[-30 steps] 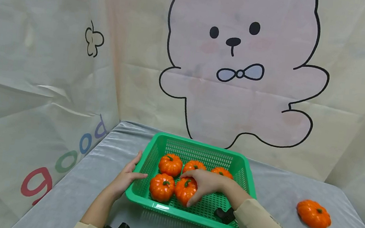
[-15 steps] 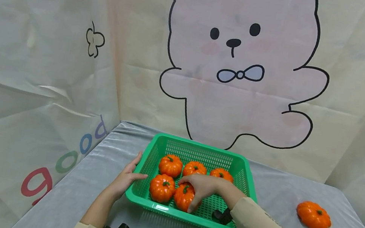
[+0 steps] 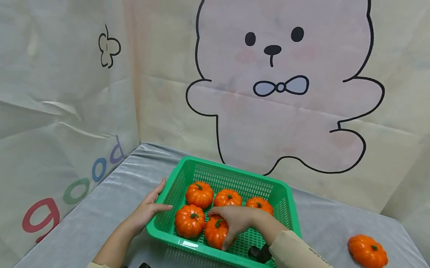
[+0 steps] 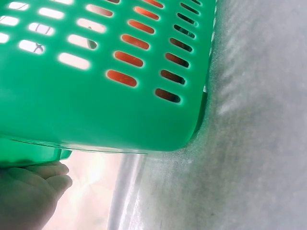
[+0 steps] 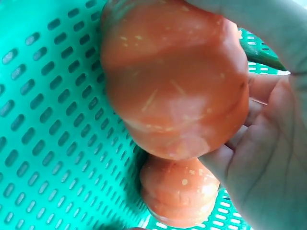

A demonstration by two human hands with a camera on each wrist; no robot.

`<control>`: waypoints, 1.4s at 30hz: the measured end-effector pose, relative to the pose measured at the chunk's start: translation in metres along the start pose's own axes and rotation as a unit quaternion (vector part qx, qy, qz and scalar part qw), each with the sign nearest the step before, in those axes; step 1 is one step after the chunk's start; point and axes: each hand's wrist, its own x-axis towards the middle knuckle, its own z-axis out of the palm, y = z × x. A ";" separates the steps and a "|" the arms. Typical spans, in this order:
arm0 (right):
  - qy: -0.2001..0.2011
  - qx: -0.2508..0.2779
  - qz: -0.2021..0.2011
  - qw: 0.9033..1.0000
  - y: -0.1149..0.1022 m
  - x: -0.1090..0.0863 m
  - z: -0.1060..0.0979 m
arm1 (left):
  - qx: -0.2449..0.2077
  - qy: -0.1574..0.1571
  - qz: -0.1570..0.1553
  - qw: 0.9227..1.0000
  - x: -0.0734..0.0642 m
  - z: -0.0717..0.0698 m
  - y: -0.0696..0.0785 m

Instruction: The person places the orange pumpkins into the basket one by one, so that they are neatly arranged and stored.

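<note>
A green plastic basket (image 3: 220, 253) with slotted walls holds several small orange pumpkins. My right hand (image 3: 237, 221) reaches inside and grips the front middle pumpkin (image 3: 215, 231), thumb on the near side and fingers over the far side. In the right wrist view the held pumpkin (image 5: 175, 81) fills the palm, close to the basket wall, with another pumpkin (image 5: 180, 191) beyond it. My left hand (image 3: 148, 208) holds the basket's left rim, its thumb over the edge; in the left wrist view the fingers (image 4: 50, 179) touch the rim from outside.
One more pumpkin (image 3: 368, 252) lies on the grey cloth-covered table (image 3: 321, 254), right of the basket. Inside, a front-left pumpkin (image 3: 190, 221) and three along the back surround the held one. Printed fabric walls (image 3: 271, 132) stand behind and to the left.
My right hand has lowered slightly toward the basket's front and settled around the front middle pumpkin. The left hand and the basket stay in place.
</note>
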 end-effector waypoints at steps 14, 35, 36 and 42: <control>-0.003 0.008 0.007 1.000 -0.005 -0.002 0.000 | -0.003 0.007 -0.004 1.000 0.000 0.000 -0.001; 0.297 0.028 -0.008 0.955 0.032 -0.104 -0.044 | 0.010 0.009 -0.001 1.000 -0.001 -0.001 -0.001; 0.307 0.023 -0.002 0.951 0.035 -0.110 -0.043 | 0.010 0.009 0.000 1.000 -0.001 -0.001 -0.001; 0.335 0.020 0.035 0.941 0.050 -0.135 -0.036 | 0.009 0.011 0.001 1.000 0.000 0.000 -0.002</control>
